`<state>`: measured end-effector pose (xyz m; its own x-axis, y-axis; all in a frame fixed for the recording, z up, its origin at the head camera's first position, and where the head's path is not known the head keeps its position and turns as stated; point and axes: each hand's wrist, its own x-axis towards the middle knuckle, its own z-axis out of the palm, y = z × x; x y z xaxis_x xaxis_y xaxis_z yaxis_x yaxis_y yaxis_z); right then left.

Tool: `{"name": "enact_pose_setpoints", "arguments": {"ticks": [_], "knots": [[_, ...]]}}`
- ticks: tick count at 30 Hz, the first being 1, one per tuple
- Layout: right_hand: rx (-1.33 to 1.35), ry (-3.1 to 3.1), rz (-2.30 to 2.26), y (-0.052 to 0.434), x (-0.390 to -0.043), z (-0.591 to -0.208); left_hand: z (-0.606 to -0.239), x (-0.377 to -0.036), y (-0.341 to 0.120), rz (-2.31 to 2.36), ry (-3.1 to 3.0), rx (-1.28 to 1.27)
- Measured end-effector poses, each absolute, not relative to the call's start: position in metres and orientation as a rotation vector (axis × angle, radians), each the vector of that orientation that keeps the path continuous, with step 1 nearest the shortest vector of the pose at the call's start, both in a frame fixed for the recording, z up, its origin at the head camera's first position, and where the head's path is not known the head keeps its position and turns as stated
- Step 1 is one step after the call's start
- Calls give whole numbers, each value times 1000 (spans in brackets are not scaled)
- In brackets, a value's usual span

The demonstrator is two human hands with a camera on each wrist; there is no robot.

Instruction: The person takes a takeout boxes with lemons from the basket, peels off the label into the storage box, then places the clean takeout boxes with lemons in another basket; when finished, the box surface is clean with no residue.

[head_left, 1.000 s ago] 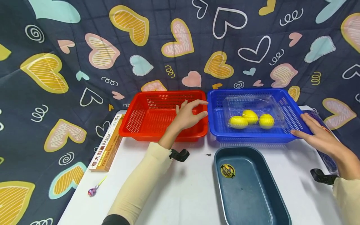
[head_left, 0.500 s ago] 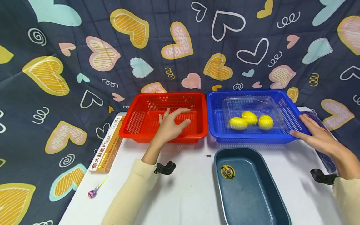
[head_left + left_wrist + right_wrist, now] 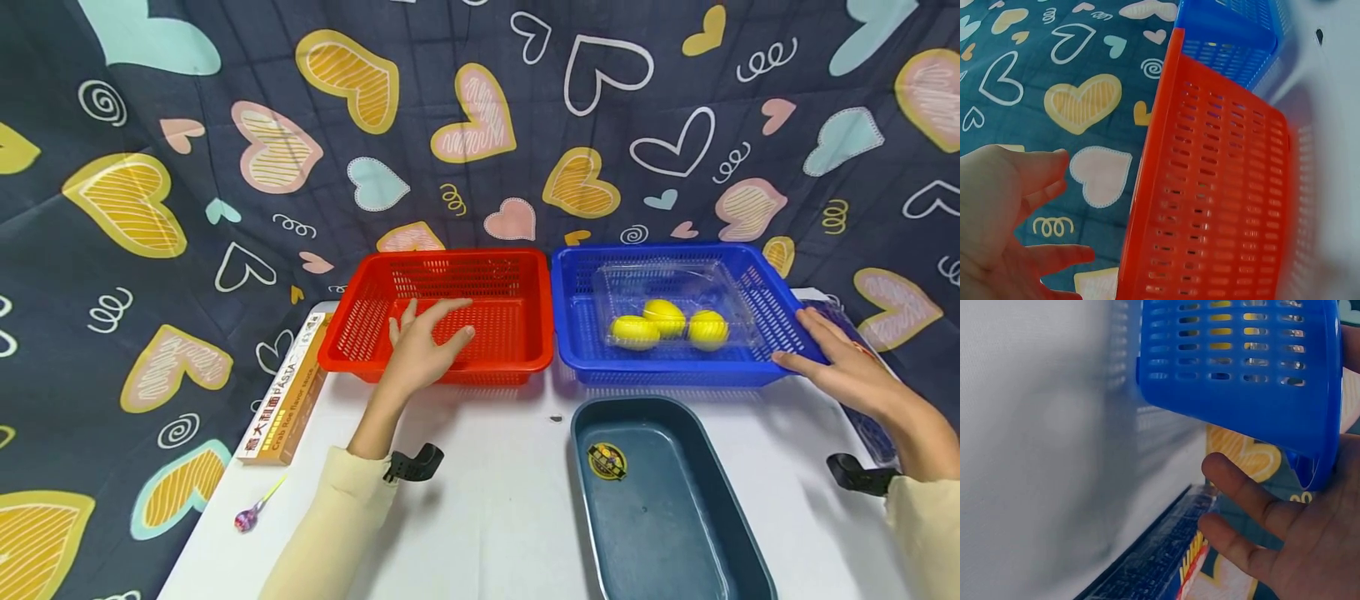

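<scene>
My left hand (image 3: 423, 354) hovers over the front left part of the red plastic basket (image 3: 528, 364), fingers spread and holding nothing. In the left wrist view its fingers are apart from the red basket's rim. My right hand (image 3: 862, 375) rests at the right rim of the blue plastic basket (image 3: 675, 373), thumb toward the front corner. The right wrist view shows two straight fingers (image 3: 1241, 487) below that rim. Inside the blue basket lies a clear plastic box (image 3: 705, 273) with three yellow lemons (image 3: 663, 317) seen through it.
A dark blue-grey tray (image 3: 652, 517) sits in front of the blue basket. At left are a pasta box (image 3: 285, 400) and a lollipop (image 3: 247, 518). A dark blue package (image 3: 873, 433) lies beyond my right hand. Behind the baskets hangs a heart-patterned cloth (image 3: 450, 108).
My left hand has moved left, from near where the two baskets meet to the red basket's left half. My right hand stays at the blue basket's rim.
</scene>
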<state>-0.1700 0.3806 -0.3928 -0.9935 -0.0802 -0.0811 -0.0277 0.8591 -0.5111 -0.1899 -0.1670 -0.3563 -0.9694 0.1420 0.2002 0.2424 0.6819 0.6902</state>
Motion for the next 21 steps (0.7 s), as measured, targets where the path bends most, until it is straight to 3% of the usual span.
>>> {"name": "enact_pose_setpoints", "arguments": {"ticks": [21], "knots": [[-65,2908,-803,381,-170,-393,-364,-185,-179,-1065,-2792,-268]]}}
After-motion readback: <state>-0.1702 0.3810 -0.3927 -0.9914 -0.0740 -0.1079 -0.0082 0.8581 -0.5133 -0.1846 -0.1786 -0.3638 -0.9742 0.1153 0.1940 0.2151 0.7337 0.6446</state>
